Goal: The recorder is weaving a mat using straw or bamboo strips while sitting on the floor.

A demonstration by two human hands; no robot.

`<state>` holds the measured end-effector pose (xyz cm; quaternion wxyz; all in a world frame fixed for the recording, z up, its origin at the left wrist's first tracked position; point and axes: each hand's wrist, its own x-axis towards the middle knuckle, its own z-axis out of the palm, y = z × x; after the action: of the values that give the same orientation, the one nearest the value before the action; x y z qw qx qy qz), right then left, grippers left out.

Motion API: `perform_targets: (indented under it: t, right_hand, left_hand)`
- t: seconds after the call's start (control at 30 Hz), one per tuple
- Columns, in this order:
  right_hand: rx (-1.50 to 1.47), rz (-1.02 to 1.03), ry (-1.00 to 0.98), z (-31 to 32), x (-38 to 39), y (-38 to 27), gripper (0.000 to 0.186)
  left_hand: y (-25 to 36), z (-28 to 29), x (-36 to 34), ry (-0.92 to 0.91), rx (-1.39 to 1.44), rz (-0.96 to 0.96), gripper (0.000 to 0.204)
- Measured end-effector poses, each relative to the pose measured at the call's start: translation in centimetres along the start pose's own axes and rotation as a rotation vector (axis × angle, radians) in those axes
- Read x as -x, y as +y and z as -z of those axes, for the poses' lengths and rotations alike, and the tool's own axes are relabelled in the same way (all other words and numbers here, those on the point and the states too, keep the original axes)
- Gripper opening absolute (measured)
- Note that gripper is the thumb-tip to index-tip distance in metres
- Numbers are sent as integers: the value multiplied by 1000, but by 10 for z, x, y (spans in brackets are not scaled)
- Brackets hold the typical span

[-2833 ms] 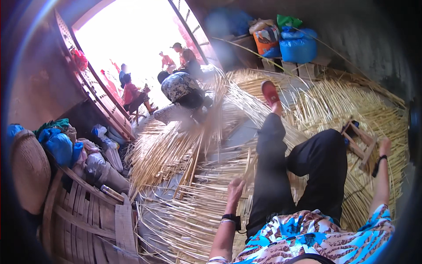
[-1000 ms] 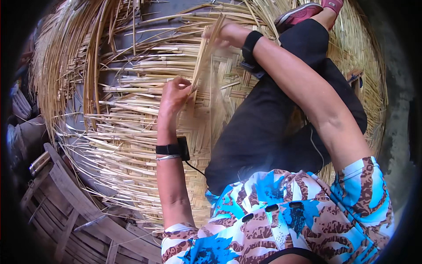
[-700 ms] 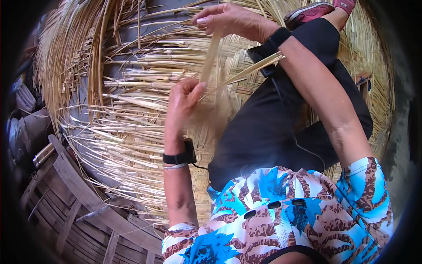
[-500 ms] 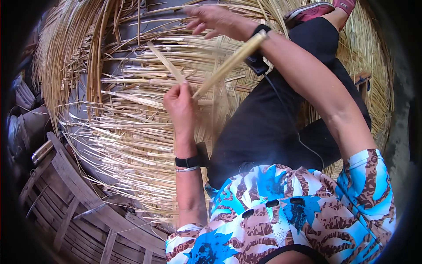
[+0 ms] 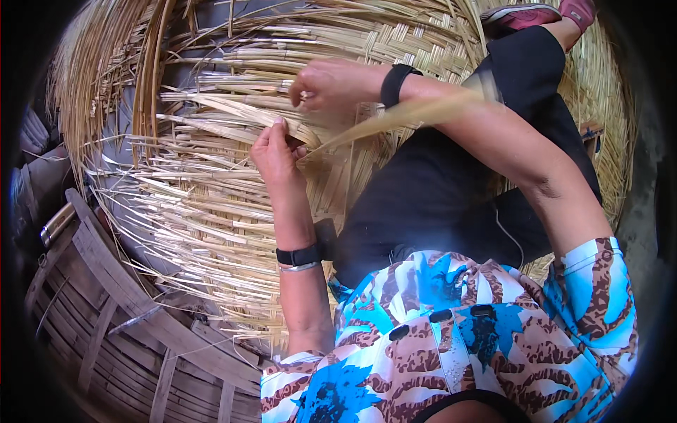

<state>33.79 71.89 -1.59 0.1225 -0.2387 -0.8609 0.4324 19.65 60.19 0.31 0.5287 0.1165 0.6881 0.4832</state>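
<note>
My left hand [image 5: 277, 156] pinches a flat, pale reed strip [image 5: 296, 130] between thumb and fingers, just over the loose ends of a woven reed mat [image 5: 402, 44]. The strip bends at the fingertips. A second length of it, blurred, slants up to the right and passes in front of my right forearm. Above and right of the left hand, my right hand [image 5: 330, 86] is closed with its fingers curled, over the mat. A small pale spot shows at its fingers, but what they hold, if anything, is unclear.
Long loose reeds [image 5: 113, 77] lie in a bundle at the far left. A slatted wooden chair [image 5: 134, 296] stands at the lower left, with a metal flask [image 5: 58, 224] beside it. My dark-trousered legs [image 5: 423, 190] rest over the mat, and a pink shoe [image 5: 522, 15] is at the far right.
My right hand has come down and nearer the left hand, its spread fingers now curled. The reed strip in my left hand has bent over to the left, and its other length has swung lower.
</note>
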Motion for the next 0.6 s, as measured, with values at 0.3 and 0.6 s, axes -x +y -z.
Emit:
perform_targets:
  t: [0.3,0.6]
  right_hand:
    - [190,-49,-30,-19,-9,4,22]
    - [-93,-147,-143,-17,-14,-5,27]
  left_hand:
    - [18,4,-25,-210,-217,-73,19]
    - [3,8,-4,-89,-5,-111,24]
